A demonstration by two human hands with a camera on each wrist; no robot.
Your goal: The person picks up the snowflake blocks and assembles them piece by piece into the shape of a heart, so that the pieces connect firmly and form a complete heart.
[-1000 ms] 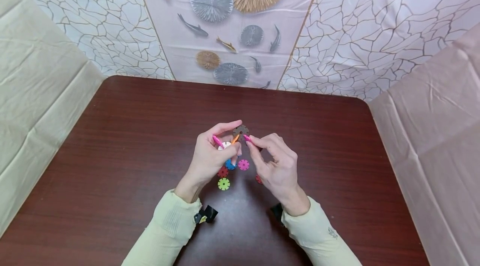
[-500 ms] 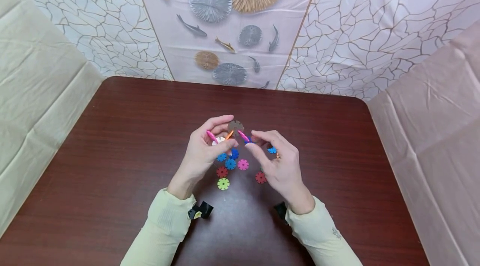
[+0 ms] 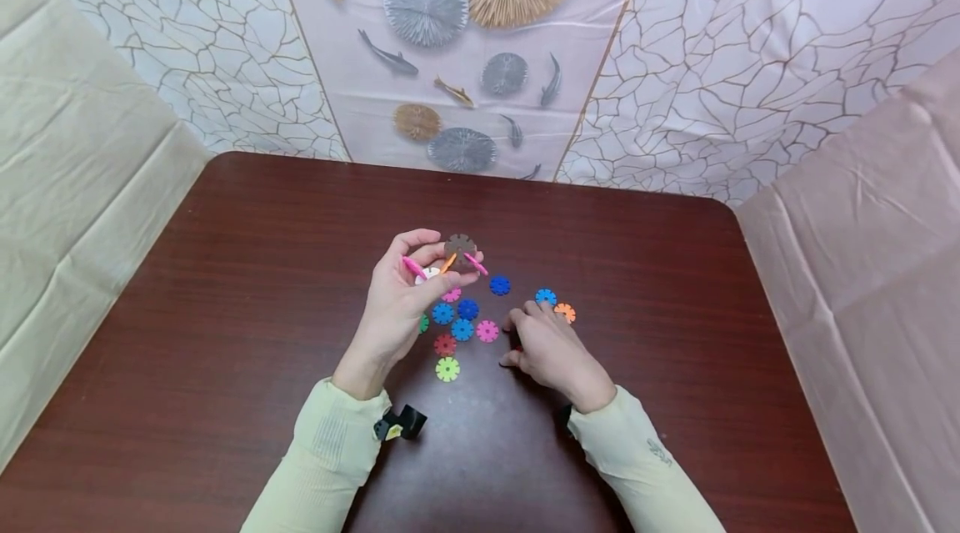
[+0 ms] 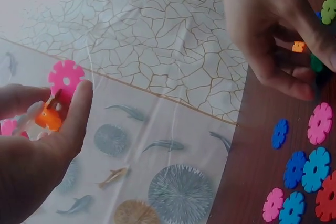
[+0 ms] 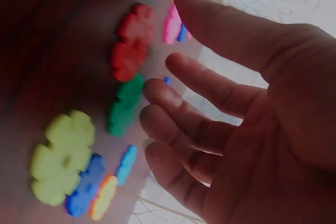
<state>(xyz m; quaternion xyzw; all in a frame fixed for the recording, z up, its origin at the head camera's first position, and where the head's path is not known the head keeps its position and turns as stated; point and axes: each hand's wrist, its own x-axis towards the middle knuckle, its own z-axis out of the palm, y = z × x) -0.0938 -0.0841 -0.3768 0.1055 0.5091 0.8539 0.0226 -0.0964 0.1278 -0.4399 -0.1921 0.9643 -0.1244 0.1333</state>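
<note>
Pinching a small cluster of joined snowflake discs — brown, pink, orange, white — in the left hand, held above the middle of the table. Hovering loose-fingered with the right hand, gripping nothing, low over a red disc and a green disc. Lying scattered between both hands: blue, pink and red discs, a lime disc toward the near edge, an orange disc toward the right edge.
</note>
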